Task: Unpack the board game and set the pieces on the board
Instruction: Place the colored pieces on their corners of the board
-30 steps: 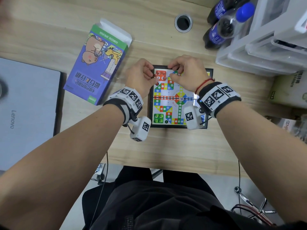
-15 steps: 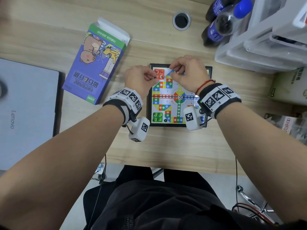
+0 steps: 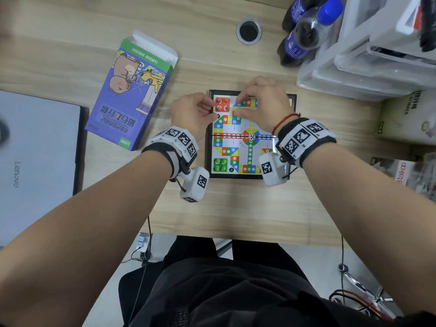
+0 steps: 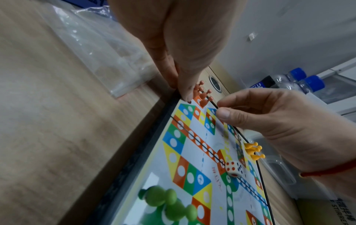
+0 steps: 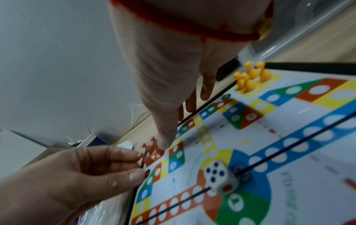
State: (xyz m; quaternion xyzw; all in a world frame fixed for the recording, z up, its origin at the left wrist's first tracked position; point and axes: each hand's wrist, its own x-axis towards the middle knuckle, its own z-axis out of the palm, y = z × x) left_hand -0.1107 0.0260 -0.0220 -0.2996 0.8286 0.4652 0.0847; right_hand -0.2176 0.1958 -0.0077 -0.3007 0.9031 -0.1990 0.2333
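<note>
A small ludo board (image 3: 236,143) with a black frame lies open on the desk. Orange pawns (image 3: 222,105) fill its far left corner and green pawns (image 3: 220,164) its near left corner. Yellow pawns (image 5: 250,77) stand in the far right corner, hidden under my right hand in the head view. A white die (image 3: 252,137) sits at the centre. My left hand (image 3: 211,110) rests its thumb tip and fingertips on the board's left rim beside the orange pawns. My right hand (image 3: 238,106) hovers just right of them, thumb and forefinger pressed together with nothing showing between.
The purple game box (image 3: 132,90) lies open at the left, with a clear plastic bag (image 4: 100,50) beside the board and a grey laptop (image 3: 35,161) further left. Bottles (image 3: 304,31), plastic drawers (image 3: 377,55) and a carton (image 3: 405,116) crowd the right. A cable hole (image 3: 249,31) sits behind.
My right fingertips have drifted a little left toward the orange corner. My left hand has eased back to the board's rim, uncovering the orange pawns.
</note>
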